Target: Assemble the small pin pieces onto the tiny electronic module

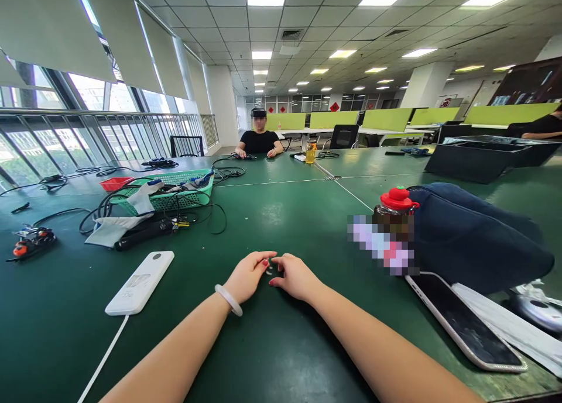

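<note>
My left hand [248, 276], with a pale bangle [229, 299] on its wrist, rests low over the green table [272, 216]. Its fingers stretch to the right, and the thumb, with a red nail, lies a little below them. Facing it, my right hand [296, 276] has curved fingers, with thumb and forefinger apart. The fingertips of both hands nearly meet. Small pale curved bits [269, 270] show in the gap between them; I cannot make out what they are. No object shows in either hand's grasp.
A white power bank-like device [140, 283] with a cable lies left. Behind it stands a green basket [188, 199] of cables. To the right are a phone [468, 321], a navy bag [478, 233] and a red-lidded bottle [398, 201]. A person [260, 143] sits opposite.
</note>
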A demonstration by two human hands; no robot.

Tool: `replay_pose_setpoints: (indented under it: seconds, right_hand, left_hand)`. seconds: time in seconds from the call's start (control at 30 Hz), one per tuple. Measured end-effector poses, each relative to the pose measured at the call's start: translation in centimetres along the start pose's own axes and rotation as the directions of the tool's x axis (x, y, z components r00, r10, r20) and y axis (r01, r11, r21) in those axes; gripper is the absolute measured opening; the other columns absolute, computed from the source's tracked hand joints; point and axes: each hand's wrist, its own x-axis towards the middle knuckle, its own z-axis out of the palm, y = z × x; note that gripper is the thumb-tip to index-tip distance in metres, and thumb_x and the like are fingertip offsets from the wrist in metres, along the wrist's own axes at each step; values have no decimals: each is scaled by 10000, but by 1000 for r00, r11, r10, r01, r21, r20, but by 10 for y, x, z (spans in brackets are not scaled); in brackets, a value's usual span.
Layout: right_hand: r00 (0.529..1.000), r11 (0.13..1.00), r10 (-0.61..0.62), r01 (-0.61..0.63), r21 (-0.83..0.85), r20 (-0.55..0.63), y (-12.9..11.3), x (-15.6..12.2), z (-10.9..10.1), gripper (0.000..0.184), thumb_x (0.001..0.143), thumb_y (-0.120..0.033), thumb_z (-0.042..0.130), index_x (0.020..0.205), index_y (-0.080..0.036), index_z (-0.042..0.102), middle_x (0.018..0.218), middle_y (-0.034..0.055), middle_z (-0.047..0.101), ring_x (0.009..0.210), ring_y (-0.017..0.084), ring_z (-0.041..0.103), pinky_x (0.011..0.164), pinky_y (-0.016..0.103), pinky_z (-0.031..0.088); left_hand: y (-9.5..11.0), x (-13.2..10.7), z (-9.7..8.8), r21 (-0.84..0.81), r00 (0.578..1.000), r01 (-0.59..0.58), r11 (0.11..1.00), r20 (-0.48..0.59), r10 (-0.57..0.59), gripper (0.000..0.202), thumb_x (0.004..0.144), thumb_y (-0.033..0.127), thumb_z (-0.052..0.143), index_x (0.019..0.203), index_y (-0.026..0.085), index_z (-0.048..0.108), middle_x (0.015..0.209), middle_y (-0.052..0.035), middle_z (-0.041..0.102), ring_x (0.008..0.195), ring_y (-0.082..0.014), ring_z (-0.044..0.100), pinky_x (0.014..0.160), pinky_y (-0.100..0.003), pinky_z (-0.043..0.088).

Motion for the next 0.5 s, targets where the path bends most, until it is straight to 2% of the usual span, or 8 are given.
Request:
replay_pose_setpoints:
  seconds: [0.1, 0.17, 0.23, 0.27, 0.3, 0.37, 0.43, 0.5]
  right_hand:
    - [1000, 1000, 4, -4, 12, 8, 0, 0, 0, 415, 654, -312, 682, 1040, -180, 604, 862, 27, 558, 725, 123, 542, 669, 222, 419]
    - [1000, 1000, 3, -3, 11, 16, 0, -1, 1, 398, 667, -310, 668, 1038, -177, 611, 868, 31, 556, 734, 122, 542, 673, 220, 418]
    - [1000, 1000, -10, 10, 6, 28, 1, -2, 1, 363, 691, -306, 643, 1032, -186, 616, 863, 29, 554, 745, 121, 541, 678, 219, 416]
    - [999, 1000, -17, 17, 5, 32, 1, -2, 1, 347, 704, -303, 628, 1032, -191, 618, 863, 30, 553, 747, 120, 541, 679, 219, 415]
    - [999, 1000, -24, 24, 7, 39, 1, -2, 1, 338, 715, -302, 614, 1035, -193, 617, 865, 31, 554, 749, 121, 540, 682, 221, 414]
    - [998, 999, -31, 31, 19, 52, 0, -3, 0, 337, 725, -300, 598, 1043, -190, 617, 875, 38, 558, 757, 124, 540, 691, 226, 413]
    - [997, 999, -28, 25, 33, 66, -1, -4, -2, 348, 725, -294, 593, 1053, -183, 616, 890, 45, 562, 766, 128, 540, 700, 229, 412]
    - [997, 999, -23, 19, 40, 77, -2, -5, -3, 352, 724, -282, 590, 1059, -177, 615, 898, 49, 566, 771, 130, 540, 706, 230, 410]
  left_hand:
    - [1, -1, -9, 152, 995, -8, 988, -94, 22, 352, 833, 244, 369, 1115, 183, 571, 1067, -69, 613, 938, -169, 567, 868, -284, 418]
    - [-13, 3, -29, 361, 978, 88, 928, -210, -11, 351, 830, 214, 367, 1103, 163, 582, 1024, -85, 626, 961, -192, 555, 901, -305, 388]
    - [-34, 9, -53, 478, 935, 269, 836, -337, -108, 354, 828, 187, 359, 1094, 140, 587, 1038, -104, 619, 982, -200, 548, 910, -300, 378]
    - [-45, 12, -65, 483, 895, 379, 790, -410, -178, 352, 829, 183, 352, 1080, 138, 594, 1028, -105, 622, 980, -199, 551, 900, -291, 386]
    - [-55, 14, -76, 470, 862, 439, 766, -461, -212, 363, 835, 178, 331, 1083, 116, 589, 1044, -127, 613, 997, -217, 542, 897, -313, 388]
    - [-70, 17, -91, 446, 818, 507, 737, -518, -249, 382, 838, 159, 297, 1084, 95, 581, 1059, -150, 604, 1034, -242, 525, 892, -347, 389]
    - [-78, 18, -98, 431, 806, 530, 730, -524, -276, 374, 832, 150, 305, 1076, 99, 585, 1034, -135, 623, 1004, -227, 550, 861, -325, 413]
    - [-79, 19, -97, 432, 821, 515, 741, -497, -280, 366, 833, 153, 316, 1079, 117, 585, 1008, -104, 642, 953, -194, 579, 833, -287, 431]
